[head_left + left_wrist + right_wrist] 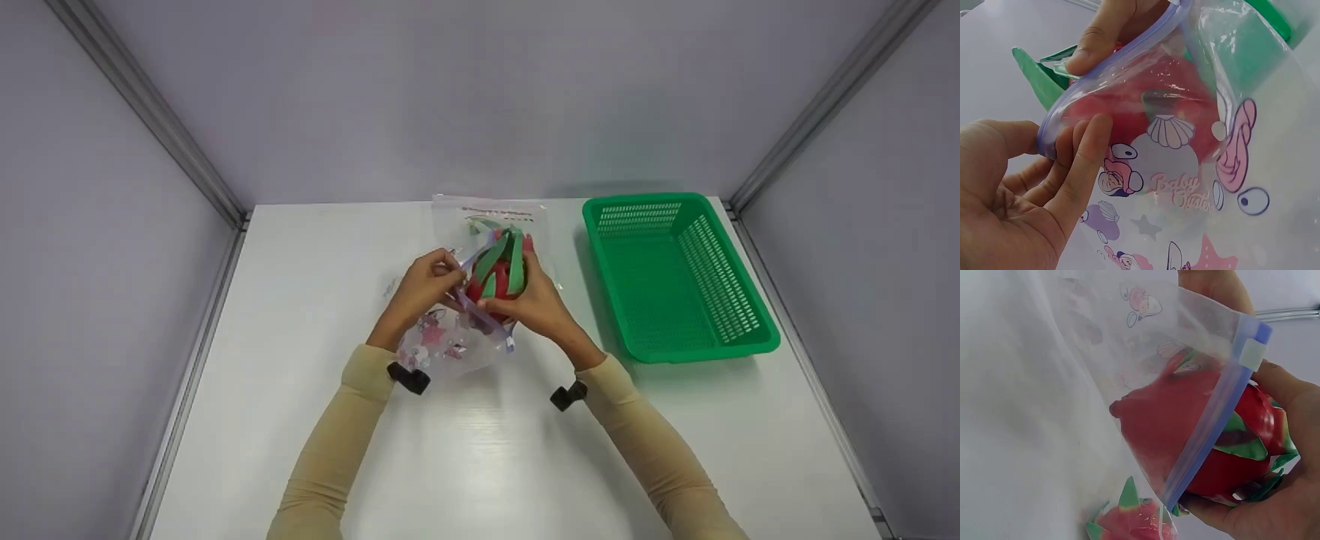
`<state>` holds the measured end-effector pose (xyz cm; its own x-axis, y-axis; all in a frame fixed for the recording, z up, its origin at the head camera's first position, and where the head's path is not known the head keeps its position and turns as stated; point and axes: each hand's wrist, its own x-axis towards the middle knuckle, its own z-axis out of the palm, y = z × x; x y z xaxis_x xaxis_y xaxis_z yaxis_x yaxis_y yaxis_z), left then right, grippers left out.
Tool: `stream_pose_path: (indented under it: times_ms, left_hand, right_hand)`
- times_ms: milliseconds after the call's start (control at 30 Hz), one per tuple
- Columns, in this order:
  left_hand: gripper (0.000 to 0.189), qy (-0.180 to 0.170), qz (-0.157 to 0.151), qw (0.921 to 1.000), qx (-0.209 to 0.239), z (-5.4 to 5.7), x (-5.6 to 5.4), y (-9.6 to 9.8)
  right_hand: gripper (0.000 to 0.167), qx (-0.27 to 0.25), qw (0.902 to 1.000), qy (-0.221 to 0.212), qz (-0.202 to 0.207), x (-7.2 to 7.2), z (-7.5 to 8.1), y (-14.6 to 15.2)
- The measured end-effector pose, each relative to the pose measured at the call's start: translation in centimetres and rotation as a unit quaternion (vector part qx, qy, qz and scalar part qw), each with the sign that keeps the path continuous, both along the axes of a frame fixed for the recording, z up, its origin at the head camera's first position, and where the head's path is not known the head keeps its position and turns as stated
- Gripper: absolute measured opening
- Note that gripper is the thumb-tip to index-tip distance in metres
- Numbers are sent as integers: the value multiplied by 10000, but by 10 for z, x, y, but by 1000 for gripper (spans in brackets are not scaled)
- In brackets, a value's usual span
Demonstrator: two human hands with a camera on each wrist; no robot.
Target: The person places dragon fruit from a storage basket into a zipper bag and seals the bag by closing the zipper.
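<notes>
A red dragon fruit (501, 279) with green leaf tips is partway inside a clear zip bag (459, 352) printed with shells and "Baby Oyster". My right hand (541, 300) grips the fruit from its right, thumb on the near side, fingers largely behind it. Between thumb and fingers, my left hand (426, 289) pinches the purple zip edge (1053, 121) of the bag mouth. A white slider (1253, 354) sits near one end of that edge. In the right wrist view, the fruit's narrow end shows through the film, while its leafy part stays outside.
Another clear bag (450, 211) lies flat at the table's back edge, behind the hands. A second dragon fruit (1129, 517) appears low in the right wrist view. To the right stands a green perforated basket (652, 300) on the white table (480, 450). Grey walls enclose the table.
</notes>
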<state>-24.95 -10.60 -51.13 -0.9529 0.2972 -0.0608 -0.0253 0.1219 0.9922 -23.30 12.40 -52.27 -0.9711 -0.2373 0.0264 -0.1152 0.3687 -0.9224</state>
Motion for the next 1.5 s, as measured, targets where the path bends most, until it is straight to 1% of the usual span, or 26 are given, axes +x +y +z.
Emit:
stream_pose_path:
  times_ms: [100,200,333,400,567,733,833,1000,1233,1367,1500]
  left_hand:
    - [6,-18,2,10000,-5,-1,1,0]
    - [7,-31,-31,10000,53,-2,2,0]
    - [7,-94,-95,9997,187,-2,2,0]
    - [8,-90,-121,9997,208,-2,1,1]
    - [7,-88,-131,9998,142,-4,1,2]
    - [7,-132,-136,9998,74,-5,2,3]
    - [7,-137,-165,9998,50,-5,2,3]
    - [6,-126,-170,9996,163,-4,4,0]
    - [6,-148,-209,9995,176,-4,2,-1]
    - [8,-158,-243,9994,189,-5,3,0]
    - [8,-178,-275,9993,188,-6,4,0]
  right_hand:
    - [116,-71,9999,-50,124,1,-4,1]
    - [116,-61,9998,-151,144,1,-7,2]
    - [106,-22,9994,-318,132,2,-8,3]
    - [104,-101,9991,-381,175,2,-9,4]
    - [100,-309,9984,-408,256,3,-14,7]
    - [91,-354,9983,-419,199,4,-20,7]
    - [89,-360,9982,-440,167,5,-22,6]
    - [89,-346,9980,-494,197,5,-23,3]
    - [84,-337,9975,-590,195,7,-23,1]
    - [80,-307,9969,-699,176,8,-26,2]
    - [80,-304,9962,-789,196,8,-30,2]
